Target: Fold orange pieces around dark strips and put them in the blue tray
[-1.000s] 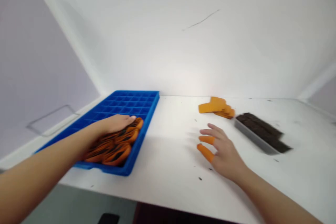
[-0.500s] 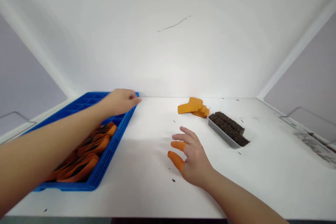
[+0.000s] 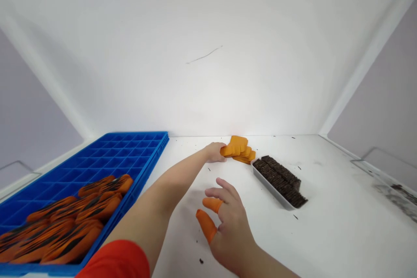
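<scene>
Stretched to the back of the table, my left hand [image 3: 216, 152] is closed around the left end of the top flat orange piece [image 3: 230, 149]. That piece lies on a fanned pile of similar flat orange pieces [image 3: 249, 156], cloth or paper by their look. My right hand [image 3: 230, 228] hovers open over the white table, fingers apart and holding nothing. Orange finger cots cover its thumb and index finger. To its right, a clear tray [image 3: 269, 189] holds rows of thin dark brown strips [image 3: 280, 178] stacked closely together.
A blue compartment tray [image 3: 130, 150] stands at the left, its near cells filled with bundled orange-and-black pieces [image 3: 81, 217]. A clear container [image 3: 395, 202] with dark bits sits at the far right. Small dark scraps dot the table, and a white wall rises behind.
My left hand has moved right from over the blue tray to the orange pile and taken hold of a piece. My right hand stays open. The view has tilted up slightly.
</scene>
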`<state>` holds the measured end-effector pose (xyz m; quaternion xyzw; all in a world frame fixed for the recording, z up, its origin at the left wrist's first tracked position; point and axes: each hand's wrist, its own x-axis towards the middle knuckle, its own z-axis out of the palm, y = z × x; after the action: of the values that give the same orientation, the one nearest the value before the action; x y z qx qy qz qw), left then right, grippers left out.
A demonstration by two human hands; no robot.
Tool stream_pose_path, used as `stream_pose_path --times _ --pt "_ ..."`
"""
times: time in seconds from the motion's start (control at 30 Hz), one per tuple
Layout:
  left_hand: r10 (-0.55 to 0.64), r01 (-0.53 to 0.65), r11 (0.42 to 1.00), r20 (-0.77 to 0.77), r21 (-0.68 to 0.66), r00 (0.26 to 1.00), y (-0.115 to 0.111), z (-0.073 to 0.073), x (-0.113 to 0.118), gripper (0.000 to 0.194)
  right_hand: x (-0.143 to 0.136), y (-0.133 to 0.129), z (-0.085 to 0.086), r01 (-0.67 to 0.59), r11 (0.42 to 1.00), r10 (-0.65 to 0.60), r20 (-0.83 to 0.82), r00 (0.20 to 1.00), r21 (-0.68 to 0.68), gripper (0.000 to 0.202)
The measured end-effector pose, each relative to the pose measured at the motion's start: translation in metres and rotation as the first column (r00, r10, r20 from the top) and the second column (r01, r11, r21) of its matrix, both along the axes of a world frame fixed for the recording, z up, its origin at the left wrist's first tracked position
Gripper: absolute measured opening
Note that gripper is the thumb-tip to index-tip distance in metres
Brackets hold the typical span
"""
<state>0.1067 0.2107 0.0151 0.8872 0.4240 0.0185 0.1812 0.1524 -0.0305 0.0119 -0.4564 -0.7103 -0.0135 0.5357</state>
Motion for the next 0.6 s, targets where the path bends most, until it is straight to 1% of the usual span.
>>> stream_pose_path --times 0.17,0.33,0.47,0.6 --pt "-0.006 0.007 0.998 0.009 -0.055 1.0 0.009 0.0 -0.008 0.083 -0.002 -0.003 -0.002 -0.012 1.0 0.012 0.007 1.0 -0.003 0.014" --pt "0.035 -0.031 0.997 0.05 -0.071 0.998 0.008 0.001 -0.016 0.094 -0.003 0.001 -0.005 0.001 0.999 -0.001 0.009 1.0 -0.034 0.014" --pt "0.093 -0.087 0.995 0.117 -0.053 0.989 0.003 0.002 -0.021 0.094 -0.001 0.004 -0.006 0.023 0.999 -0.023 0.014 1.0 -0.028 0.012" --pt "0.207 -0.201 0.978 0.2 -0.052 0.958 -0.004 0.001 -0.027 0.087 0.0 0.005 -0.005 0.047 0.999 -0.047 0.027 0.999 -0.007 0.011"
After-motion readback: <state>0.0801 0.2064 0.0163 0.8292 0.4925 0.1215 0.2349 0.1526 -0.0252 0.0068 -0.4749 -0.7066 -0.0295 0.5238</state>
